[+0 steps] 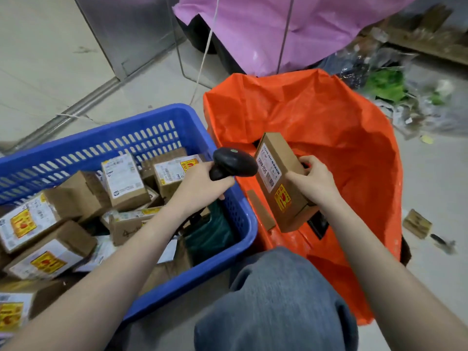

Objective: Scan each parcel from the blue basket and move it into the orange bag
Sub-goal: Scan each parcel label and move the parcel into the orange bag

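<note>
We judge the job far from done: our left hand (200, 183) grips the black handheld scanner (234, 163), its head aimed at the white label of the cardboard parcel (283, 183) that our right hand (315, 182) clutches over the mouth of the orange bag (329, 127), so this one seems mid-scan and not yet dropped. Below and left of the scanner hand, the blue basket (152, 127) holds a heap of labelled boxes (124, 181) yet to be scanned. Nothing blocks the drop beneath the parcel, though a pink bag (266, 29) hangs beyond and wrapped clutter (395, 89) lies far right.
</note>
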